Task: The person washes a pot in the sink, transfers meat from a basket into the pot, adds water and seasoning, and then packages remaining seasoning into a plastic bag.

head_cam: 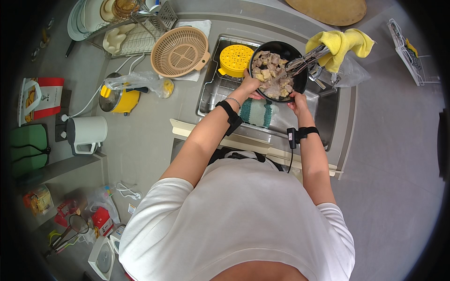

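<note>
My left hand [251, 85] grips the near left rim of a black bowl or pan [299, 81], and my right hand [299, 102] grips its near right rim. Pieces of pale cooked-looking meat [269, 72] lie mostly along its left side; the vessel is tilted over the sink. The faucet [307, 60], with a yellow cloth [335, 45] draped on it, reaches above the vessel. A yellow perforated steamer insert [236, 59] sits just left of it on a wire rack [214, 95]. Below my hands, a green and white striped cloth [256, 112] lies in the sink.
The steel sink [323, 116] has a raised front edge guard [186, 129]. Left of it are a tan plastic colander [180, 52], a dish rack [135, 40], a yellow electric pot [124, 102], a plastic bag [140, 82] and a white kettle [91, 130]. Another plastic bag [351, 73] lies behind the faucet.
</note>
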A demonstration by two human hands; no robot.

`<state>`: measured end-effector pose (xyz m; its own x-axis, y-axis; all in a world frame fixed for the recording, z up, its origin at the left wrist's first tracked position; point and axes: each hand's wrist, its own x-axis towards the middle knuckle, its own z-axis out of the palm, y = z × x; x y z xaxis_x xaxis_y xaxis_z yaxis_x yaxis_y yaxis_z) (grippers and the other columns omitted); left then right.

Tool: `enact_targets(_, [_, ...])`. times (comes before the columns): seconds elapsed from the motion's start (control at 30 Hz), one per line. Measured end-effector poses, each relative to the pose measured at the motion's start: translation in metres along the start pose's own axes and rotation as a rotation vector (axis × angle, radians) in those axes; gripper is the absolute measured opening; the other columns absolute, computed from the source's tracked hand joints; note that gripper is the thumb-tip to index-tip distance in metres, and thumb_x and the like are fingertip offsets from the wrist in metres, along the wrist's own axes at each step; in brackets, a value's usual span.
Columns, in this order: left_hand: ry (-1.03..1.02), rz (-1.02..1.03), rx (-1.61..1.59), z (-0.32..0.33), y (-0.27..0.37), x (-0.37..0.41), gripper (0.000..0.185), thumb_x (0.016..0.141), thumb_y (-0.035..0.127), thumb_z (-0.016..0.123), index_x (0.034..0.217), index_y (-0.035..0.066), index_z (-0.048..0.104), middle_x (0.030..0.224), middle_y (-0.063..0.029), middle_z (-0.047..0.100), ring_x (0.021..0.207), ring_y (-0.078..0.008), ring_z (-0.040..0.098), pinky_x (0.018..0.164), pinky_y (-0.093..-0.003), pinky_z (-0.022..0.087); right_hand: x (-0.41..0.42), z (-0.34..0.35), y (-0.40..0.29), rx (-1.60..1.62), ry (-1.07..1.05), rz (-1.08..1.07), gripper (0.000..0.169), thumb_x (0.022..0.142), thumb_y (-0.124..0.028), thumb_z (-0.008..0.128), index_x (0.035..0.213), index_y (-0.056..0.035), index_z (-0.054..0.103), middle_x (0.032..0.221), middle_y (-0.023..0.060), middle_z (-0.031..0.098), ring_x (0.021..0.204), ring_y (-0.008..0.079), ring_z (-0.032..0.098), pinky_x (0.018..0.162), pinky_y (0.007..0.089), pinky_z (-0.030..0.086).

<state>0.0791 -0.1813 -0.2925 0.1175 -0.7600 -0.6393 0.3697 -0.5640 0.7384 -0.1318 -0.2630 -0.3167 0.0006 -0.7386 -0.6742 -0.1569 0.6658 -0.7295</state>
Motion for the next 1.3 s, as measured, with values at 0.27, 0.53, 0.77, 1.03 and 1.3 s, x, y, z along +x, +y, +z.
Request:
enact_targets(0.27, [0.011,0.001,0.012,0.001,0.0,0.0,0.094,0.078,0.013,0.056,0.136,0.016,-0.018,0.086,-0.0236,0.061,0.054,-0.0302,0.064,0.045,-0.0356,0.053,-0.001,0.0,0.0,0.002,-0.005,0.003,0.012,0.075,-0.007,0.05,0.085,0.0007,0.051,0.06,0.0091,0.052,0.038,0.0181,0.048,0.034,0.0266,0.047])
enact_targets(0.53, [-0.013,0.012,-0.004,0.0,-0.001,0.0,0.095,0.077,0.012,0.055,0.136,0.016,-0.019,0.088,-0.0245,0.061,0.054,-0.0304,0.064,0.045,-0.0355,0.054,-0.003,0.0,0.0,-0.007,-0.009,-0.01,0.013,0.074,-0.007,0.051,0.084,0.0012,0.051,0.06,0.0093,0.052,0.038,0.0185,0.049,0.034,0.0259,0.046])
enact_targets(0.77, [0.019,-0.016,0.009,0.002,0.003,-0.007,0.095,0.077,0.012,0.055,0.136,0.015,-0.019,0.09,-0.0246,0.06,0.054,-0.0303,0.064,0.045,-0.036,0.054,0.0,-0.003,0.005,0.03,-0.022,-0.02,0.012,0.074,-0.005,0.05,0.082,0.0029,0.051,0.061,0.0098,0.051,0.037,0.0163,0.046,0.032,0.0273,0.047])
enact_targets(1.03, [0.017,-0.018,-0.001,0.003,-0.001,-0.002,0.097,0.077,0.012,0.056,0.137,0.015,-0.02,0.094,-0.0254,0.059,0.056,-0.0293,0.064,0.046,-0.0355,0.054,0.007,-0.006,0.006,0.018,-0.014,0.003,0.013,0.074,-0.007,0.051,0.085,0.0,0.051,0.062,0.0087,0.051,0.038,0.0158,0.045,0.033,0.0274,0.047])
enact_targets(1.3, [0.003,-0.063,-0.159,-0.008,0.001,-0.014,0.093,0.071,0.012,0.066,0.136,0.013,-0.001,0.11,-0.0303,0.05,0.064,-0.0368,0.064,0.049,-0.0452,0.055,0.011,-0.008,0.014,0.068,-0.025,-0.121,0.009,0.073,-0.011,0.057,0.08,-0.0077,0.053,0.072,0.0042,0.054,0.051,0.0163,0.052,0.036,0.024,0.041])
